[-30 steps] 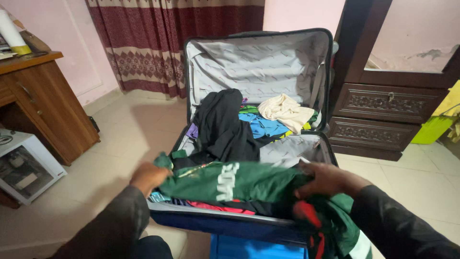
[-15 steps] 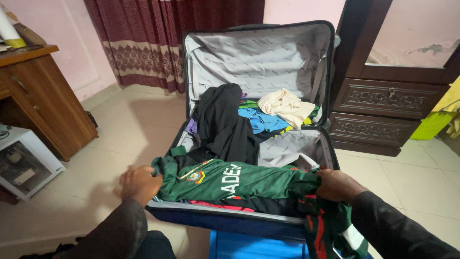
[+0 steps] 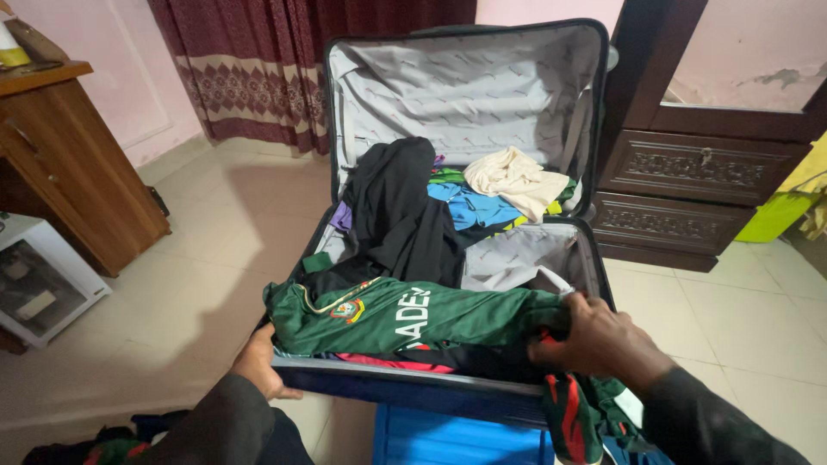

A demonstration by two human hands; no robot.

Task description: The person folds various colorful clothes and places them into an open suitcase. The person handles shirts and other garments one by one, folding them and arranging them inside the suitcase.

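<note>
An open dark blue suitcase (image 3: 413, 389) lies on the floor, its grey-lined lid (image 3: 465, 82) propped upright. A green sports jersey (image 3: 413, 314) with white lettering lies folded across the near half. My left hand (image 3: 261, 362) rests at the jersey's left end, against the suitcase's front corner. My right hand (image 3: 594, 340) grips the jersey's right end, where red and green fabric hangs over the rim. Behind the jersey lie a black garment (image 3: 396, 211), a blue one (image 3: 472, 207) and a cream one (image 3: 515, 179).
A wooden desk (image 3: 77, 164) and a white box-like unit (image 3: 39, 280) stand at left. A dark wooden cabinet with drawers (image 3: 689, 172) stands at right. A maroon curtain (image 3: 250, 69) hangs behind. A blue box (image 3: 448, 439) sits under the suitcase front. Tiled floor surrounds.
Both hands have lowered the green jersey into the near half of the suitcase and spread it flatter. My left hand slid down to the suitcase's front corner.
</note>
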